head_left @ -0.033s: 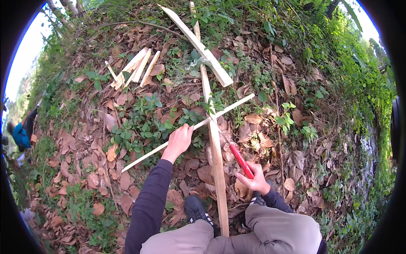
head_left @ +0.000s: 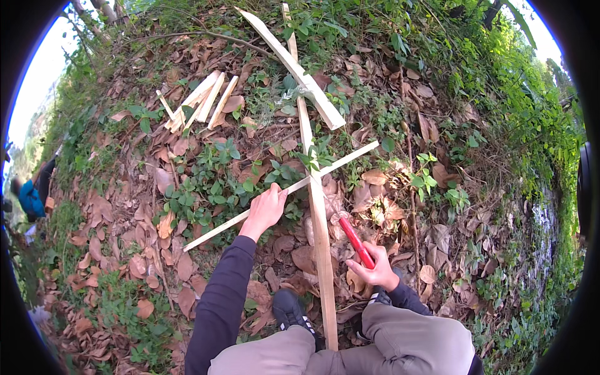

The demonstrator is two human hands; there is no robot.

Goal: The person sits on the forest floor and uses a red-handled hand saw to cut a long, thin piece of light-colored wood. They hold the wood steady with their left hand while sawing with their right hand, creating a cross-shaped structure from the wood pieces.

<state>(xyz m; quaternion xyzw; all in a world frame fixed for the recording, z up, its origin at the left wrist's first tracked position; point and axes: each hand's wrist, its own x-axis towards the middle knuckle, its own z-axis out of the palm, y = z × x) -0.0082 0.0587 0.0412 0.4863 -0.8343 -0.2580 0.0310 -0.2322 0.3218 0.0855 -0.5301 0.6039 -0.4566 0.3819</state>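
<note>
The thin stick (head_left: 297,186) has slid slightly rightward across the long board (head_left: 322,262), the left hand (head_left: 265,211) gripping it left of that board, the right hand's (head_left: 376,267) grip around a red handle (head_left: 355,240) rightward; likely light, stiff yet snappable, it suits holding beside the board.
</note>
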